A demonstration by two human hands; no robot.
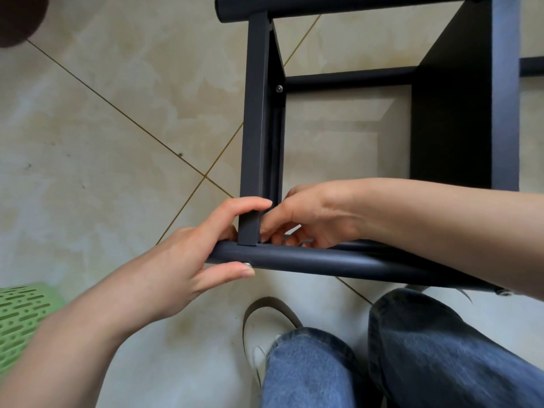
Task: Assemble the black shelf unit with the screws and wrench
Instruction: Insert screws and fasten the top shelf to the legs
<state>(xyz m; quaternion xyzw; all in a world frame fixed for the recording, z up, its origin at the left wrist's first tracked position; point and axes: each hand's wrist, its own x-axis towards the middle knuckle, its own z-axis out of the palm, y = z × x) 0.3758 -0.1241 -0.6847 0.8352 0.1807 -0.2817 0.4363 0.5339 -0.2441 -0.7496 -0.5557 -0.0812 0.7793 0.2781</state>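
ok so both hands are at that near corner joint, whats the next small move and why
Probably keep the left hand bracing the round tube against the flat bar while the right hand works the fastener on the joint's inner side. A screw head already shows by the left thumb; what the right fingers pinch is hidden.

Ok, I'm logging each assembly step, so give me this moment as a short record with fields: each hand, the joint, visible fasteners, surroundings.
left hand: grips the round black tube at its end, thumb under, fingers over the flat upright bar
right hand: fingers curled at the inner side of the joint; what they pinch is hidden
joint: upright bar meets tube
fasteners: one screw higher up the bar
wrench: not visible
surroundings: tiled floor, green perforated object
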